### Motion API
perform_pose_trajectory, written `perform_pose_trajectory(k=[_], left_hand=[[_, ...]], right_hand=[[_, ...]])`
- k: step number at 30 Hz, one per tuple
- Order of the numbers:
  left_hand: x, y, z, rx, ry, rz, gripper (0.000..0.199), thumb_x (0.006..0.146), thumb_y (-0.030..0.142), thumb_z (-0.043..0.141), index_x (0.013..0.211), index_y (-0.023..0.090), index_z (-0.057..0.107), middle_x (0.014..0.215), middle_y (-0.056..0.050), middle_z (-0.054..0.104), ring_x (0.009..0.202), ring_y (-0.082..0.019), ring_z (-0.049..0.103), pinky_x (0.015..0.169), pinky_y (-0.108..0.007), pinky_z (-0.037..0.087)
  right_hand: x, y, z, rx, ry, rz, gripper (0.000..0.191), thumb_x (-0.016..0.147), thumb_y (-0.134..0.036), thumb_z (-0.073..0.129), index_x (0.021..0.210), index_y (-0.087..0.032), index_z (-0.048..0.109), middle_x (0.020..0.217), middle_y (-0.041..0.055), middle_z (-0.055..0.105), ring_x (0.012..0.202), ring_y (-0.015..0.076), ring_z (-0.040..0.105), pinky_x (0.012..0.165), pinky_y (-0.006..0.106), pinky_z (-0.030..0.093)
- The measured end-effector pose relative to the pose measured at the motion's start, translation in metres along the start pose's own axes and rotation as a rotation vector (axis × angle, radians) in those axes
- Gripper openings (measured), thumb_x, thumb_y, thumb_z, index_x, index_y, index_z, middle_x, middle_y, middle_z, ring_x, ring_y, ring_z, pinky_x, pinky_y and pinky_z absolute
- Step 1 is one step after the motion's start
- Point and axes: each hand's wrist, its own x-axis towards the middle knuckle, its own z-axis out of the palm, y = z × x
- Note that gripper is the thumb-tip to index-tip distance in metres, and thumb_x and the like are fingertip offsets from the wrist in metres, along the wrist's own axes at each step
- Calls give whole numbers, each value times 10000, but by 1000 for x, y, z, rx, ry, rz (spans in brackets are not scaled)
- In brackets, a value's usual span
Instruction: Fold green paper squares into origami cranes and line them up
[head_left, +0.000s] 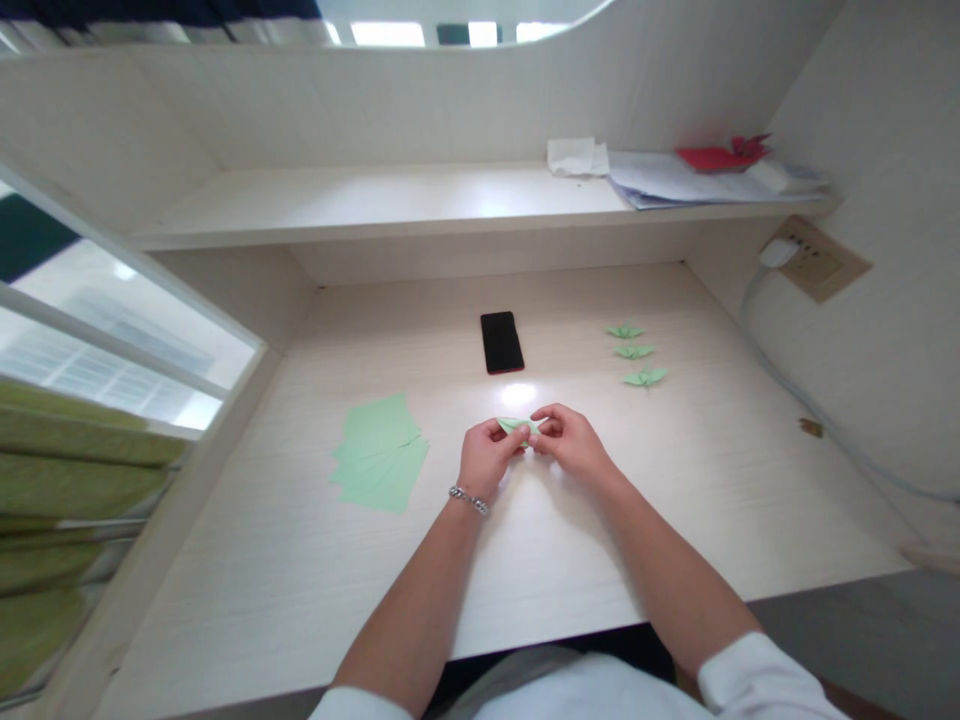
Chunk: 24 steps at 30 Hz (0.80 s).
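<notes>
Between my two hands is a small piece of folded green paper (513,424), held just above the desk. My left hand (486,456), with a metal bracelet at the wrist, pinches its left side between thumb and fingers. At its right end, my right hand (571,440) grips it with thumb and fingertips. Fingers hide part of the folds. Over to the left lies a fanned stack of green paper sheets (379,455). Three folded green paper cranes, the nearest one (645,378) among them, sit in a column to the right.
A black phone (502,343) lies beyond my hands on the desk (285,560). The shelf (375,200) above holds papers (660,180), a white tissue (576,157) and red paper (712,159). At right, a cable runs from a wall socket (817,262).
</notes>
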Motion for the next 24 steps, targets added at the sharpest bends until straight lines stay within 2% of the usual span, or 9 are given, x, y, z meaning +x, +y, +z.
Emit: perform_pose_trajectory(k=[10,15,19,24], left_hand=[[0,4,2,-39,78,33,346,611,396,797,786,110,714,750,-71,693,627,-132,615,566,-251,528],[-1,3,1,-30,46,36,327,618,383,797,784,113,717,720,-59,677,630,-130,611,576,-249,531],[-2,5,2,-64,32,28,333,606,383,804,781,114,713,713,-54,668,623,-129,607,565,-244,527],[-1,5,3,-74,104,51,326,583,355,821,777,116,713,695,-40,658,604,-113,591,559,-231,515]], right_hand=[[3,-2,-1,57,-4,-2,317,612,-313,761,848,-168,606,615,-34,576,522,114,536,519,246,427],[2,-3,3,62,7,15,318,668,-438,726,794,-168,614,645,-9,598,572,130,542,525,251,446],[2,-2,4,-12,56,-46,294,723,-456,681,743,-170,611,633,-9,592,572,129,526,536,252,436],[2,1,3,-111,79,-116,240,767,-406,643,753,-168,617,642,-10,587,582,127,511,552,249,402]])
